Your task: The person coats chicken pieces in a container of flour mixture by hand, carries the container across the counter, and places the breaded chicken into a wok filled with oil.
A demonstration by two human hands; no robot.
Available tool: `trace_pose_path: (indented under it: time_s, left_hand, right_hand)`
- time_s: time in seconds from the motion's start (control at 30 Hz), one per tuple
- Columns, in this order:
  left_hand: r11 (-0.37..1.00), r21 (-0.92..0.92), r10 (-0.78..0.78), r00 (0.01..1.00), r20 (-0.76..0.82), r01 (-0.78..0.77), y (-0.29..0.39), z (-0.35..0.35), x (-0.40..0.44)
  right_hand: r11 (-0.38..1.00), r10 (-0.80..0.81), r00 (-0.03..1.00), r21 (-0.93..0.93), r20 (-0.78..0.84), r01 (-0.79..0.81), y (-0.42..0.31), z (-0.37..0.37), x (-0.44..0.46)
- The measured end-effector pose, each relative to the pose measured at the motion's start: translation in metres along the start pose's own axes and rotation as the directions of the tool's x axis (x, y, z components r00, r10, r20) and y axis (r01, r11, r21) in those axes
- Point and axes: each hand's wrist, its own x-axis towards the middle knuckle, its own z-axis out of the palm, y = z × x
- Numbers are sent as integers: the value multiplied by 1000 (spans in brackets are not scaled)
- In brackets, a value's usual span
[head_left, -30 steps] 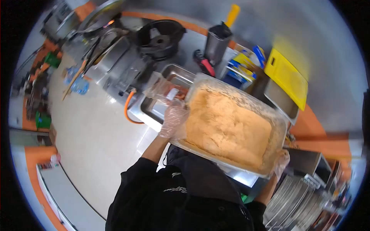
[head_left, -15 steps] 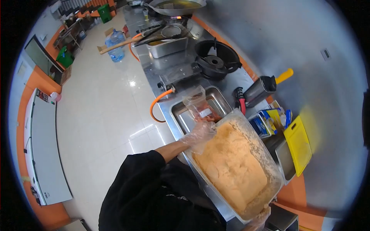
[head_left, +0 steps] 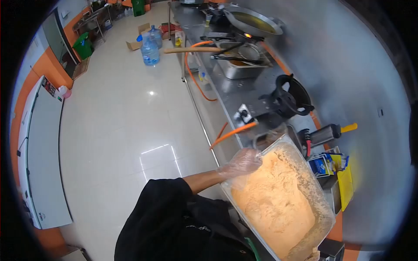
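Observation:
A large whitish plastic tub (head_left: 323, 209) full of pale orange breading flour (head_left: 274, 204) is held in front of me. My left hand (head_left: 246, 163), in a clear plastic glove, is closed on its upper left rim. At the lower far corner, a small part of my right hand (head_left: 314, 253) shows over the rim, fingers curled on it; the rest is cut off by the frame. Just beyond the tub, a metal tray (head_left: 263, 140) is mostly covered by it. Whether the tub touches the counter I cannot tell.
On the steel counter (head_left: 233, 89) stand a black pot (head_left: 296, 93), a metal pan (head_left: 237, 71) with a wooden-handled strainer across it, and a wok (head_left: 254, 21) over a flame. A yellow cutting board (head_left: 345, 189) leans near the wall. An orange hose (head_left: 235, 132) hangs off the edge.
The tub has shifted with both hands and now covers most of the tray and the bagged meat. The flour surface looks looser and more broken up. My view has turned too.

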Motion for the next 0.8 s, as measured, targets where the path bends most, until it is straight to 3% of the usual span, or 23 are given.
trace_pose_path:
  time_s: [0.1, 0.2, 0.3, 0.37, 0.43, 0.5, 0.53, 0.6, 0.67, 0.77, 0.8]
  left_hand:
    - [998, -60, -11, 998, -55, 7, -25, -86, -36]
    - [993, -20, -117, 980, -163, 115, -63, -152, -67]
    - [969, -187, -199, 961, -193, 163, -100, -237, -114]
    - [972, -92, -234, 936, -261, 217, -132, -286, -141]
    - [934, 117, -291, 907, -303, 339, -163, -339, -165]
    - [932, -84, -359, 857, -369, 354, -204, -382, -189]
    - [891, -102, -445, 811, -380, 441, -218, -407, -197]
    - [790, -140, -595, 692, -408, 597, -242, -462, -208]
    - [799, -110, -570, 685, -454, 592, -286, -515, -213]
    - [776, 73, -513, 694, -505, 627, -340, -599, -211]
    - [754, 156, -486, 702, -521, 638, -355, -633, -198]
  right_hand:
    - [983, 98, 985, 143, 144, -119, -62, 31, -45]
    - [934, 155, 938, 265, 309, -241, -111, 59, -77]
    - [844, 170, 874, 390, 455, -367, -142, 105, -118]
    - [837, 201, 851, 366, 486, -407, -143, 147, -124]
    - [852, 281, 826, 270, 488, -449, -140, 194, -123]
    - [637, 353, 715, 404, 604, -656, -168, 256, -144]
    - [631, 339, 668, 366, 662, -683, -170, 291, -155]
    - [742, 257, 639, 276, 725, -611, -202, 351, -184]
    - [913, 105, 654, 187, 749, -362, -266, 406, -219]
    - [540, 122, 600, 454, 790, -708, -279, 516, -277]
    - [789, 137, 641, 308, 755, -531, -266, 558, -290]
